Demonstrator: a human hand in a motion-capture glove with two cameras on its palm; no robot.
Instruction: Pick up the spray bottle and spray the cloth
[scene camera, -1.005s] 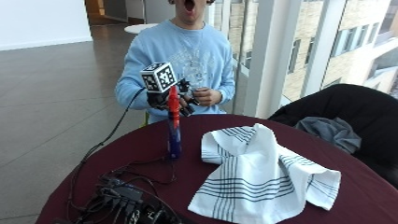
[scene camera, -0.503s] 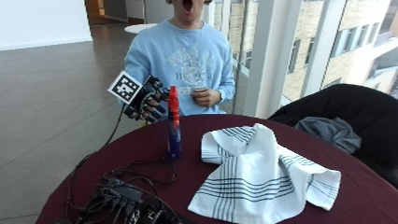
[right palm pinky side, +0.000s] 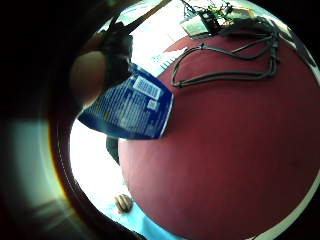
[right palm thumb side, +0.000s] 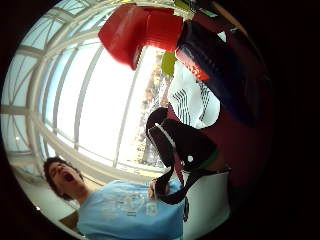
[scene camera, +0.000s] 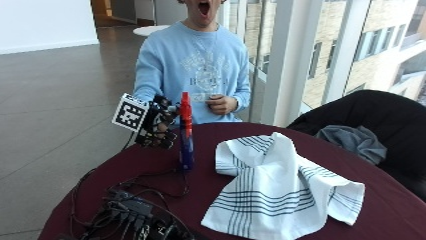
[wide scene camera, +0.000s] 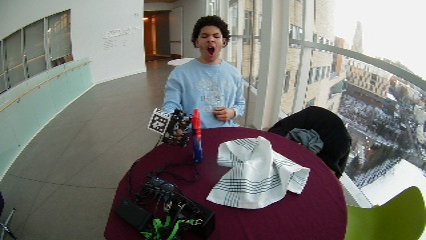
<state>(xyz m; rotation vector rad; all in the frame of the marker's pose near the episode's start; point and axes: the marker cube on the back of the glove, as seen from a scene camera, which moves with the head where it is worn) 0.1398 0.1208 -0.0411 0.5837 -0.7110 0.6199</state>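
Now the black-gloved right hand (scene camera: 158, 129), left of centre in the outside view, hangs just beside the upright blue spray bottle with a red nozzle (scene camera: 186, 135), fingers loosely open, holding nothing. Right of it on the maroon surface (scene camera: 399, 210) lies the white striped cloth (scene camera: 276, 185).

I see the blue spray bottle (scene camera: 186, 145) with red top upright on the desk (scene camera: 399, 210), apparently ungripped; the striped white cloth (scene camera: 279, 190) lies rumpled beside it.
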